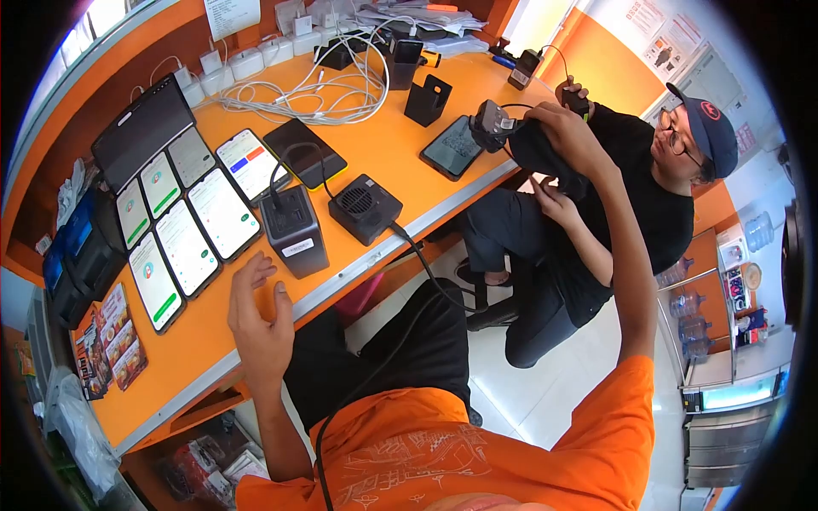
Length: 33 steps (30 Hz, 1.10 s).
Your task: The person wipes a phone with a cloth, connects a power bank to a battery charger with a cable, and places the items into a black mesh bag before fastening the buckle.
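My left hand (260,317) hovers at the table's front edge with fingers apart and slightly bent, holding nothing. Close to it stand a black charging box (295,243) and a block of several lit phones (175,247). My right hand (564,134) is raised at the right and closed on a black camera headgear (545,157). A small camera-like unit (492,126) sits at the headgear's left end, above a dark-screened phone (452,146). My palm and the dark fabric hide part of the grip.
A seated co-worker (630,196) is at the right, one hand (558,202) beneath the headgear. A black fan unit (366,209) trails a cable (426,272) across my lap. White cables (315,100) lie tangled behind. Printed cards (111,341) lie at the left.
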Each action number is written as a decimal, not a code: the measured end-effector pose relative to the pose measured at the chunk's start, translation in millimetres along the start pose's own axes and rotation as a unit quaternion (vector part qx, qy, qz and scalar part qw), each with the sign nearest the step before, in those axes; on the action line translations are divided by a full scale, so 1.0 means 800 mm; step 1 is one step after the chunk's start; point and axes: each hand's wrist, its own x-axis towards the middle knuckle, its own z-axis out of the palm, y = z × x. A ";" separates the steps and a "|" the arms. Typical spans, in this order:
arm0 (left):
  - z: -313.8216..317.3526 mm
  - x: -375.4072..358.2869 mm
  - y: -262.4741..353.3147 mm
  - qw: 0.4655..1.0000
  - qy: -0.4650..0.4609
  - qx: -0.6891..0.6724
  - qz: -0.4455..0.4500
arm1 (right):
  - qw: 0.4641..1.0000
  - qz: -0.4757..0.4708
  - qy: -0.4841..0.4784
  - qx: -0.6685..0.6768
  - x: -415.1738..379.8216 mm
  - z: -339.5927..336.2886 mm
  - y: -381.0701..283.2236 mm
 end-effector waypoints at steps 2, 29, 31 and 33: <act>0.001 0.000 0.000 1.000 0.003 0.005 0.000 | 1.000 -0.012 0.013 -0.015 -0.002 -0.005 -0.006; 0.029 -0.026 0.080 0.974 0.006 -0.109 0.199 | 0.991 -0.025 0.103 -0.077 -0.047 -0.016 -0.062; 0.064 -0.011 0.108 0.974 -0.062 -0.118 0.184 | 0.990 -0.025 0.113 -0.075 -0.050 -0.013 -0.057; 0.090 0.009 0.135 0.976 -0.149 -0.093 0.130 | 0.987 -0.020 0.129 -0.088 -0.055 -0.009 -0.054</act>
